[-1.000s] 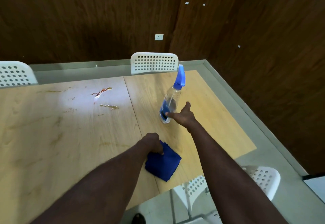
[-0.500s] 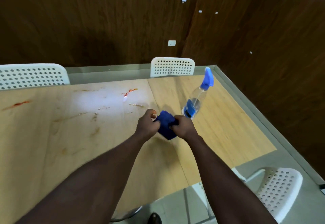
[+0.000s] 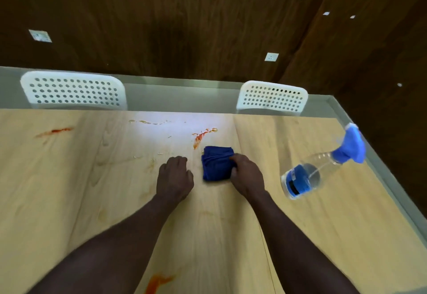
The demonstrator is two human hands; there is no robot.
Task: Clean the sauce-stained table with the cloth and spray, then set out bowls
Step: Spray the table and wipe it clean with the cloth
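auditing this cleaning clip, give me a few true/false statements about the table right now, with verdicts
1. The right hand grips the blue cloth. True.
2. The left hand holds the spray bottle. False: the bottle stands alone, to the right of both hands, and the left hand holds nothing.
3. A red sauce stain lies just beyond the cloth. True.
4. Bowls are set out on the table. False: no bowl is in view.

A white chair (image 3: 73,90) with a holed back stands at ten o'clock, a second chair (image 3: 272,98) at one o'clock. Behind them, a dark wooden wall (image 3: 161,16) carries white socket plates (image 3: 271,56) (the topmost looks blurred), with grey floor (image 3: 184,95) at its foot.
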